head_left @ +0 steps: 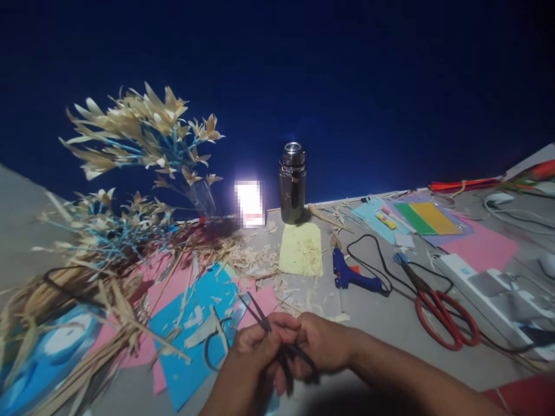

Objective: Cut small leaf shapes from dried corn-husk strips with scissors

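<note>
My left hand is closed around a small pair of dark scissors, near the middle where the blades cross. The slim blades point up and away, slightly apart. My right hand meets the left one, its fingers curled at the dark handles, which hang below. Whether a small piece is pinched between the fingertips cannot be made out. Just left of my hands, a blue sheet bears pale scraps and a ring-shaped item. Beyond my hands lies a blue glue gun with its cord.
Red-handled scissors and a white power strip lie right. A metal flask stands behind a yellow sheet, beside a bright light. Dried-husk flowers and loose husks fill the left. Coloured sheets lie back right.
</note>
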`<state>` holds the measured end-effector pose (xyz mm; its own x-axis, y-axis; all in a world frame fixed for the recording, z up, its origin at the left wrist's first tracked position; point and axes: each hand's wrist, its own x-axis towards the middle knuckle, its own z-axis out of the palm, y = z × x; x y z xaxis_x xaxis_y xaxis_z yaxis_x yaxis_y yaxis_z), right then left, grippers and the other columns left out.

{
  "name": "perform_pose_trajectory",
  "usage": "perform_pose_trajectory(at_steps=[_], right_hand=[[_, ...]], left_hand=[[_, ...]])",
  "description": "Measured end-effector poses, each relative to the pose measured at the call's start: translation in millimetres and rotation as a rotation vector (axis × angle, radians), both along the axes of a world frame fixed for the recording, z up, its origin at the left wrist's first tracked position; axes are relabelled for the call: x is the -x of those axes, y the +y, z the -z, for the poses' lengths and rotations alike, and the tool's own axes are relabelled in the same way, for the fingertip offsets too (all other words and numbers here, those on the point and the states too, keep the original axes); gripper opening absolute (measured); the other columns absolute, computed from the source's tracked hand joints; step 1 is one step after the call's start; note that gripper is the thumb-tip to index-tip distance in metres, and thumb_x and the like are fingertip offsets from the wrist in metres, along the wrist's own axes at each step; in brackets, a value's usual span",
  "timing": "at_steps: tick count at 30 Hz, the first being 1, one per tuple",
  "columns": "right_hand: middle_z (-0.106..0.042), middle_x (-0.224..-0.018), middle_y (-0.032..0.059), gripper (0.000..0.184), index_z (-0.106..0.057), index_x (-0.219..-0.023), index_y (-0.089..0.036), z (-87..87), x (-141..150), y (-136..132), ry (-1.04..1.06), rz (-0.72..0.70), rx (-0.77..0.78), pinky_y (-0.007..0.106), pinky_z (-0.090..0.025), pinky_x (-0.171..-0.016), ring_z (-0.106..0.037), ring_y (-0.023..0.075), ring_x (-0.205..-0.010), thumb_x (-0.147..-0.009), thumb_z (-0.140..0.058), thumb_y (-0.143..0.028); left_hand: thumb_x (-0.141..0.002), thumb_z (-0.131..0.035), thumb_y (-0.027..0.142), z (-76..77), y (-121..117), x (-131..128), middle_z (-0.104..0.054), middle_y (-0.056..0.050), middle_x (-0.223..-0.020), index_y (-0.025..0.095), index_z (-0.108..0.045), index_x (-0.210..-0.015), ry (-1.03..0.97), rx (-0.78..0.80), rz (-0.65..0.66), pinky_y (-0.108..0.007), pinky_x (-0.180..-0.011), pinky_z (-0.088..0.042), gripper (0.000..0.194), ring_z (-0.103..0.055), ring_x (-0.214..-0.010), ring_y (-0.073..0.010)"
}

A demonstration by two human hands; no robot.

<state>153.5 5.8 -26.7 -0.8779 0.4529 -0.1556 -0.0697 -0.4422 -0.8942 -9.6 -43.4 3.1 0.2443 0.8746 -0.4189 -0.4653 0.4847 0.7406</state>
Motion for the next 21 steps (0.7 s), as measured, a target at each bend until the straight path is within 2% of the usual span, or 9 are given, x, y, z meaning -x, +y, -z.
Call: perform_pose_trajectory(at_steps=[3,6,7,10,12,15,17,19,21], right_hand=[[-0.07,-0.079,0.0042,0.043,-0.074,-0.101,-0.01,-2.1,-5.9,2.8,-0.005,-0.023,0.018,0.022,-0.047,-0.064,-0.063,0.0128,-0.07,-0.072,-0.082,-0.041],[-0.067,-0.067,0.0003,0.035,-0.074,-0.085,-0.013,-4.0,-9.2,7.2,-0.004,0.314,0.077,0.02,-0.039,-0.05,-0.054,0.0098,-0.054,-0.063,-0.089,-0.035],[-0.066,-0.065,-0.0001,0.036,-0.074,-0.083,-0.014,-5.2,-10.4,9.9,0.014,0.44,0.103,0.021,-0.039,-0.049,-0.053,0.0101,-0.054,-0.059,-0.091,-0.034],[-0.058,-0.056,-0.0036,0.045,-0.069,-0.073,-0.017,-11.1,-16.2,21.7,0.101,0.759,0.175,0.022,-0.032,-0.044,-0.044,0.0093,-0.047,-0.05,-0.095,-0.045],[-0.05,-0.052,-0.0058,0.051,-0.066,-0.07,-0.019,-15.2,-21.5,29.5,0.194,0.85,0.178,0.021,-0.029,-0.044,-0.036,0.0082,-0.046,-0.05,-0.093,-0.057],[-0.045,-0.052,-0.0062,0.053,-0.065,-0.072,-0.02,-16.7,-27.6,35.8,0.244,0.881,0.158,0.021,-0.027,-0.044,-0.031,0.0082,-0.048,-0.055,-0.09,-0.063],[-0.046,-0.054,-0.0058,0.054,-0.065,-0.074,-0.02,-13.5,-29.0,36.4,0.218,0.877,0.164,0.022,-0.027,-0.045,-0.03,0.0082,-0.048,-0.056,-0.089,-0.064],[-0.049,-0.055,-0.0051,0.056,-0.065,-0.075,-0.019,-8.3,-28.7,35.7,0.174,0.862,0.174,0.022,-0.028,-0.045,-0.033,0.0082,-0.049,-0.056,-0.089,-0.065],[-0.051,-0.056,-0.0044,0.056,-0.065,-0.077,-0.018,-3.2,-27.4,34.8,0.127,0.838,0.187,0.022,-0.029,-0.045,-0.037,0.0082,-0.049,-0.057,-0.088,-0.065]], left_hand=[[-0.067,-0.086,0.048,-13.2,0.5,0.2,-0.074,-0.013,-0.095,0.015,-0.077,-0.078,0.01,0.015,0.023,-0.026,-0.047,-0.049,0.036,-0.06,-0.051,-0.0126],[-0.067,-0.087,0.032,-22.6,5.8,22.8,-0.074,-0.006,-0.096,0.024,-0.075,-0.105,0.242,-0.03,-0.122,-0.032,-0.066,-0.056,0.04,-0.069,-0.075,-0.0208],[-0.07,-0.084,0.028,-23.3,7.3,35.3,-0.074,-0.005,-0.096,0.024,-0.074,-0.103,0.371,-0.074,-0.218,-0.032,-0.07,-0.055,0.035,-0.069,-0.079,-0.0209],[-0.073,-0.07,0.02,-17.8,5.2,74.2,-0.061,0.002,-0.061,0.022,-0.071,-0.075,0.527,-0.167,-0.421,-0.026,-0.062,-0.049,0.002,-0.057,-0.063,-0.0154],[-0.069,-0.065,0.016,-10.2,-2.2,91.2,-0.047,0.004,-0.05,0.02,-0.065,-0.062,0.543,-0.141,-0.444,-0.023,-0.052,-0.041,0.008,-0.044,-0.051,-0.0119],[-0.076,-0.064,0.025,0.4,-15.1,96.8,-0.039,0.006,-0.049,0.02,-0.066,-0.069,0.62,-0.067,-0.387,-0.023,-0.044,-0.03,0.009,-0.033,-0.045,-0.0108],[-0.083,-0.064,0.034,4.5,-19.2,92.6,-0.049,0.005,-0.053,0.021,-0.07,-0.084,0.8,-0.098,-0.293,-0.024,-0.046,-0.033,0.014,-0.041,-0.047,-0.0133],[-0.085,-0.065,0.037,6.9,-17.3,87.0,-0.066,-0.001,-0.069,0.023,-0.073,-0.091,1.03,-0.252,-0.162,-0.029,-0.058,-0.044,0.018,-0.058,-0.063,-0.0193],[-0.087,-0.063,0.036,9.7,-10.0,81.9,-0.073,-0.006,-0.086,0.023,-0.075,-0.089,1.209,-0.479,-0.015,-0.036,-0.076,-0.048,0.018,-0.064,-0.083,-0.0253]])
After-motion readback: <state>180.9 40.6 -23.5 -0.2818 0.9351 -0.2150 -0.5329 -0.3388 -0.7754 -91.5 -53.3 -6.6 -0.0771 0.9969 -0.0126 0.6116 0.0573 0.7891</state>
